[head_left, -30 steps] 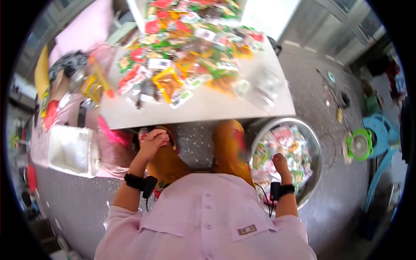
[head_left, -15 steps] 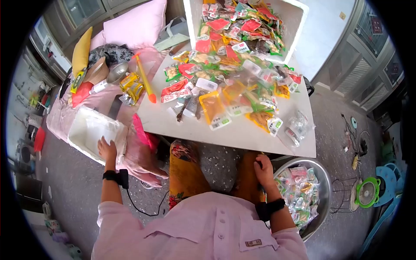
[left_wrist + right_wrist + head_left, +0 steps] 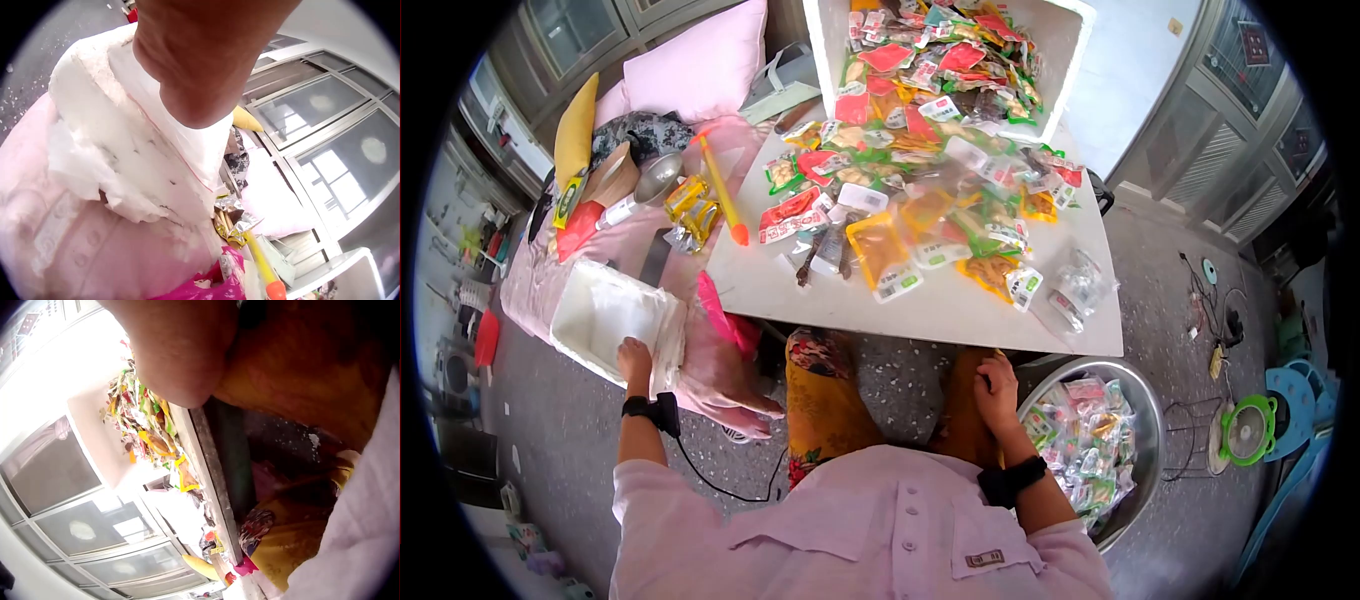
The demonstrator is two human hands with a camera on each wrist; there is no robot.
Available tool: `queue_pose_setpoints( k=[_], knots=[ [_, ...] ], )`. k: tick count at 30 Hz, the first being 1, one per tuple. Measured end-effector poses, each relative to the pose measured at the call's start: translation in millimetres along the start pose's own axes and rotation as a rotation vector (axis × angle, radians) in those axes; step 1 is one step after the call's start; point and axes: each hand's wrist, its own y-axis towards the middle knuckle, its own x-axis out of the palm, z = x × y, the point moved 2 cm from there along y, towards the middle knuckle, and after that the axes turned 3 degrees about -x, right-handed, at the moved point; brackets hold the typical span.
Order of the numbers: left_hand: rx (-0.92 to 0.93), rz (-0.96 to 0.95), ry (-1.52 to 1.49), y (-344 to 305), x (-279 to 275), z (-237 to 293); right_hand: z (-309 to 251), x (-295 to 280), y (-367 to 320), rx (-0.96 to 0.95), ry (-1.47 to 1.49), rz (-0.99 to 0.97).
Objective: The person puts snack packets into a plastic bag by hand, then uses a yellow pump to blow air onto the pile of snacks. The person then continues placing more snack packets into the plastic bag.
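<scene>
Reaching to the small white box: the left hand (image 3: 635, 365) was held at the near rim of the small white box (image 3: 605, 312), its wrist toward the body.
Left fingers: bent in the head view, but hidden behind the hand in the left wrist view; whether anything was gripped cannot be told.
Right hand: the right hand (image 3: 997, 392) was held above the right thigh, near the table's front edge and beside the metal basin (image 3: 1154, 430).
Right fingers: loosely curled, with nothing seen to be held.
Small white box: it was set on the pink cloth (image 3: 535, 285), left of the table (image 3: 750, 282), with its open top facing up and ragged white wrapping along its right side.
Metal basin: it was placed to the right, below the table's front corner, and was heaped with small packets (image 3: 1090, 440).
Table: colorful food packets (image 3: 885, 255) were strewn across it, and clear plastic packaging (image 3: 1082, 285) was left near the right front corner.
Large white box: the large white box (image 3: 1072, 65) was seen at the table's far end, its opening turned toward the person, with more packets inside.
Pink cloth: a magenta bag (image 3: 722, 315) was laid between the small white box and the table; gold wrappers (image 3: 692, 210) and a metal bowl (image 3: 660, 178) were seen farther back.
</scene>
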Motion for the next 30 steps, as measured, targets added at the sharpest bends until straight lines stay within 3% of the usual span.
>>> queue_pose_setpoints(
  k=[1, 2, 5, 6, 9, 18, 21, 23, 25, 30],
  knots=[
    [0.026, 0.108, 0.022, -4, -11, 5, 0, 0, 0, 0.005, 0.0, 0.001],
    [0.014, 0.079, 0.055, -7, -18, 11, 1, 0, 0, 0.011, -0.001, 0.003],
    [0.147, -0.251, 0.11, 21, 45, -44, 0, 0, 0, 0.017, -0.013, 0.005],
    [0.089, -0.228, 0.007, 14, 28, -31, -1, 0, 0, 0.015, -0.018, 0.002],
    [0.094, -0.227, 0.079, 14, 23, -21, -1, 1, 1, 0.019, -0.046, -0.007],
    [0.174, -0.004, 0.013, 1, -46, 32, -8, -1, 7, -0.029, -0.041, -0.021],
    [0.221, 0.046, -0.228, -1, -58, 57, -3, -6, 9, 0.047, 0.131, -0.025],
    [0.255, -0.037, -0.591, -18, -72, 94, -6, -8, 11, 0.172, 0.219, -0.032],
    [0.14, -0.336, -0.834, -47, -94, 143, -14, -11, 16, 0.264, 0.291, -0.084],
    [0.216, -0.627, -1.135, -122, -117, 262, -47, 7, 42, 0.307, 0.534, -0.327]
  ],
)
